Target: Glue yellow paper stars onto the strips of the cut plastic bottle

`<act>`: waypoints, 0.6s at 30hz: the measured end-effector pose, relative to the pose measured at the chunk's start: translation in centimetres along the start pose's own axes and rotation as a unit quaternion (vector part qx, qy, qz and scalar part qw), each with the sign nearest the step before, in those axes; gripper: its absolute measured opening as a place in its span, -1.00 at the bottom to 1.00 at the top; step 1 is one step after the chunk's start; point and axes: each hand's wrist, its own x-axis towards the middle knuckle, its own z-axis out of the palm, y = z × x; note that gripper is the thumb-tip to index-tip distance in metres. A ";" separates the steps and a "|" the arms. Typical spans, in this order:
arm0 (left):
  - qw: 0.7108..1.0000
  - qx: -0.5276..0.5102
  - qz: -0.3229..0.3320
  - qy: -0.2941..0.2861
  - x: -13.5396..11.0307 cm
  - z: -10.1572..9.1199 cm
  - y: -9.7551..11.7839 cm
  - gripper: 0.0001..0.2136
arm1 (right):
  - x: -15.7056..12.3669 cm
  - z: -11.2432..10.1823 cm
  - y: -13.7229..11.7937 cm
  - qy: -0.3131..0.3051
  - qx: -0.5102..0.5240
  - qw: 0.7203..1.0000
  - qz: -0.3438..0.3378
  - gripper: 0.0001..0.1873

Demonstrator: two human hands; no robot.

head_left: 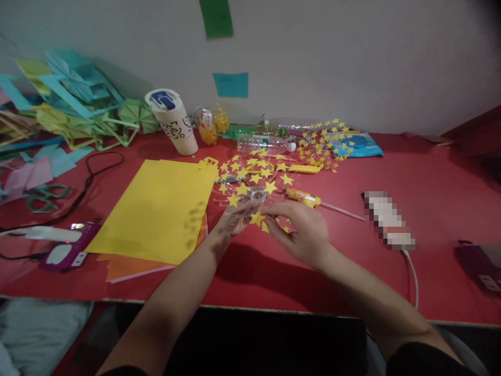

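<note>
Both my hands meet over the red table (430, 177), just in front of a heap of small yellow paper stars (258, 175). My left hand (230, 222) grips a clear plastic piece (250, 201) with strips, to which stars are stuck. My right hand (303, 230) has its fingers pinched on a yellow star (257, 218) at that piece. A yellow glue gun (303, 197) lies just beyond my right hand.
Yellow paper sheets (156, 209) over orange ones lie to the left. A patterned cup (174, 122), clear bottles (266, 143) and folded green and blue paper (78, 104) stand at the back. Scissors (43, 196), a purple device (66, 250) and cables are far left; a power strip (389, 219) is right.
</note>
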 end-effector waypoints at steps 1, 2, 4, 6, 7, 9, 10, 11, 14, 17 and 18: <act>1.000 0.002 0.003 -0.002 0.0 0.0 0.0 -0.84 | 0.0 0.0 0.0 0.002 -0.003 1.000 -0.003 -0.89; 1.000 0.004 0.006 -0.006 0.0 0.0 0.1 -0.84 | 0.0 0.0 0.0 0.003 -0.006 1.000 -0.004 -0.89; 1.000 0.004 0.012 -0.014 0.0 0.2 0.2 -0.83 | -0.1 0.0 -0.1 0.007 -0.012 1.000 0.004 -0.88; 1.000 -0.001 0.016 -0.016 0.1 0.4 0.3 -0.80 | -0.1 0.1 0.0 0.013 -0.016 1.000 0.013 -0.86; 1.000 -0.003 0.017 -0.015 0.1 0.6 0.4 -0.78 | -0.2 0.2 0.0 0.016 -0.018 1.000 0.013 -0.85; 1.000 -0.006 0.018 -0.014 0.0 0.8 0.5 -0.77 | -0.2 0.3 0.0 0.017 -0.020 1.000 0.006 -0.85; 1.000 -0.006 0.018 -0.014 0.0 0.8 0.5 -0.77 | -0.3 0.3 0.0 0.017 -0.021 1.000 0.000 -0.86; 1.000 -0.007 0.017 -0.014 -0.1 0.9 0.6 -0.77 | -0.3 0.4 0.1 0.017 -0.022 1.000 -0.004 -0.86; 1.000 -0.007 0.017 -0.012 -0.2 0.9 0.6 -0.77 | -0.3 0.4 0.1 0.017 -0.021 1.000 -0.006 -0.87; 1.000 -0.011 0.014 -0.013 -0.1 0.8 0.5 -0.77 | -0.3 0.2 0.1 0.017 -0.020 1.000 -0.011 -0.88; 1.000 -0.013 0.012 -0.014 -0.1 0.7 0.5 -0.77 | -0.2 0.2 0.1 0.016 -0.019 1.000 -0.015 -0.89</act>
